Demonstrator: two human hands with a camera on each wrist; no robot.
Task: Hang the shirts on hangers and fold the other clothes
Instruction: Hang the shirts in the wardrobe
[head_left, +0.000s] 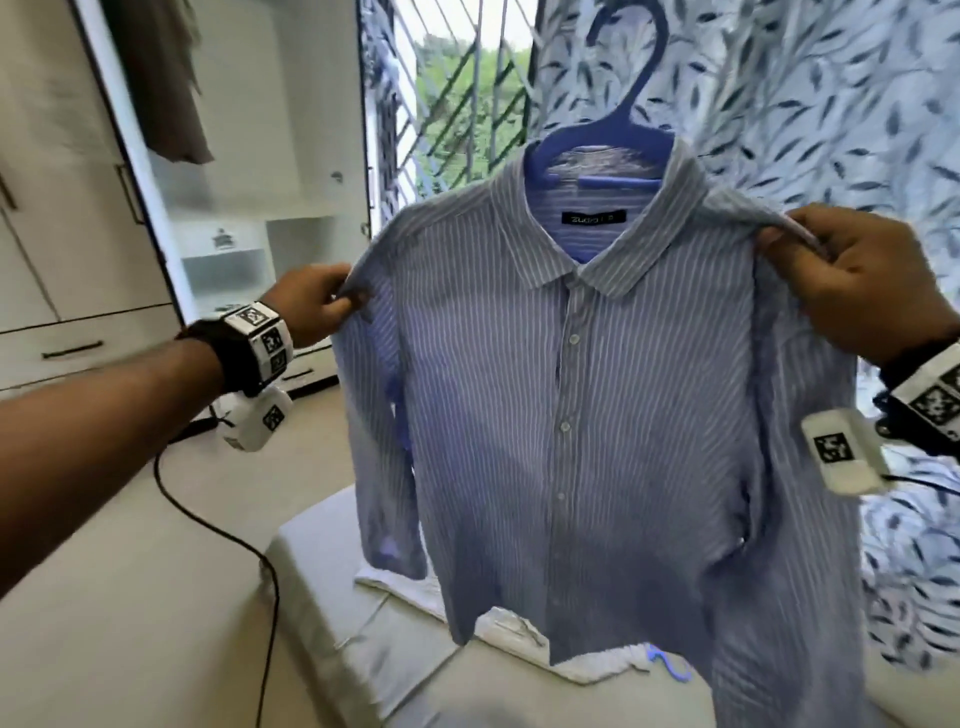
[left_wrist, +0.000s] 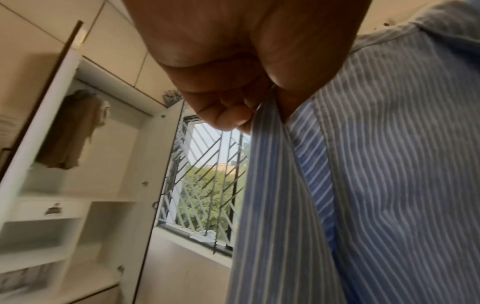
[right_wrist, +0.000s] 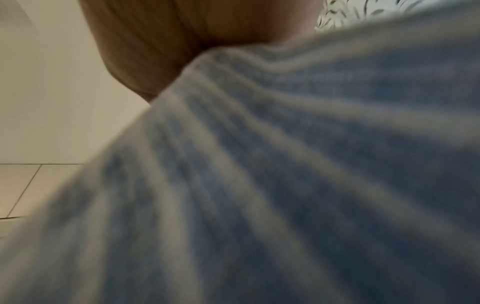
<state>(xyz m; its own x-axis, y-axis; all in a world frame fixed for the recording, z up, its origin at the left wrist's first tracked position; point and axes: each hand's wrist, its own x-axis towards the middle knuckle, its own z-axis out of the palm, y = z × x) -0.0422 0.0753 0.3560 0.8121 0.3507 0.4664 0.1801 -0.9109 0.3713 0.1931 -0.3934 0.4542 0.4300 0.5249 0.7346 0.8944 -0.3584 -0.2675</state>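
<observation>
Striped shirt (head_left: 561, 395) on hanger (head_left: 623, 104) | my left hand (head_left: 311, 306), right hand (head_left: 852, 280) pinch its shoulders, apart, squaring it for hanging.

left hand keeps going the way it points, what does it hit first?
Likely the striped shirt itself: the left hand already pinches its shoulder, fingers aimed across at the cloth. Beyond that lies the leaf-print curtain; depth unclear.

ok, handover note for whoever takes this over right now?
Left hand: pinches one shoulder of the striped shirt.
Right hand: grips the other shoulder.
Blue hanger sits inside the collar; shirt held up, buttoned, not on any rail.
White clothes lie unfolded on the bed below.
Left: hang the shirt in the open wardrobe, fold the rest.
</observation>
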